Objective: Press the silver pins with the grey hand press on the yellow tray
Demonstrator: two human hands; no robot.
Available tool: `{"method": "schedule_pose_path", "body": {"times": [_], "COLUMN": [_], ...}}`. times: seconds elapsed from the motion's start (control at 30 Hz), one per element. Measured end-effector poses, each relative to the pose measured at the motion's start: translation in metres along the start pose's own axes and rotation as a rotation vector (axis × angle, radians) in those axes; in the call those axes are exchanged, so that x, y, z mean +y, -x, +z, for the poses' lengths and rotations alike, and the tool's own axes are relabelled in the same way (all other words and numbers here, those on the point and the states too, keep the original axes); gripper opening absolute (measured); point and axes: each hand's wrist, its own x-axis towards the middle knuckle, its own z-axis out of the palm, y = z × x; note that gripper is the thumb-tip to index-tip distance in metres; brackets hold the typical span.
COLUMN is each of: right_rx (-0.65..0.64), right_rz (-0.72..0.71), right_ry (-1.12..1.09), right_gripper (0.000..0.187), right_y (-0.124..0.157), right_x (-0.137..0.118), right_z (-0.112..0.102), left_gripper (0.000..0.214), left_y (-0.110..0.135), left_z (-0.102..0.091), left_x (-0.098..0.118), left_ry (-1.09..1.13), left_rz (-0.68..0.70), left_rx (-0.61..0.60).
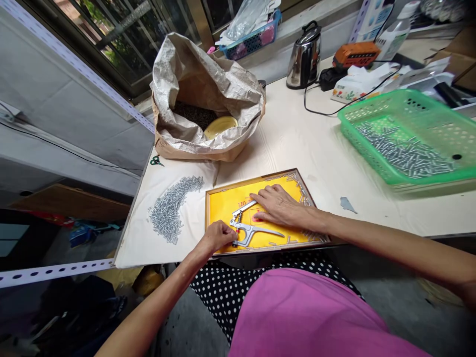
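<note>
A pair of silver snap-fastener pliers lies in a shallow tray with a yellow base, its two handles spread apart. My left hand is closed in a pinch at the jaw end of the pliers; whatever its fingertips hold is hidden. Stretched over the tray, my right hand has its fingers extended and the thumb apart, with the fingertips touching the end of the upper handle. Small metal pins line the tray's right and front edges.
Left of the tray lies a heap of metal pins. Behind it stands an open woven sack with dark contents and a yellow lid-like disc. To the right is a green basket of pins. Small scissors and a kettle are farther back.
</note>
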Motion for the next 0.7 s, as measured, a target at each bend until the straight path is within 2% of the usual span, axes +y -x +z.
{"method": "schedule_pose_path", "body": {"times": [0.1, 0.3, 0.37, 0.5, 0.7], "right_rx": [-0.009, -0.043, -0.016, 0.018, 0.008], "right_rz": [0.006, 0.032, 0.055, 0.095, 0.066], "right_ry": [0.003, -0.006, -0.02, -0.031, -0.035], "right_gripper": [0.082, 0.111, 0.11, 0.095, 0.088], "right_y": [0.016, 0.035, 0.036, 0.034, 0.034], "right_x": [-0.014, -0.023, -0.025, -0.029, -0.029], "right_z": [-0.001, 0.011, 0.014, 0.013, 0.011], "left_gripper": [0.032, 0.036, 0.036, 0.035, 0.034], "left_y": [0.002, 0.004, 0.005, 0.007, 0.004], "left_z": [0.0, 0.0, 0.0, 0.001, 0.001], "left_x": [-0.002, -0.001, -0.001, -0.001, -0.002], "left_ry": [-0.021, -0.052, -0.053, -0.039, -0.035], "left_rz": [0.026, 0.033, 0.028, 0.024, 0.007], "left_rx": [-0.025, -0.038, -0.04, -0.034, -0.022]}}
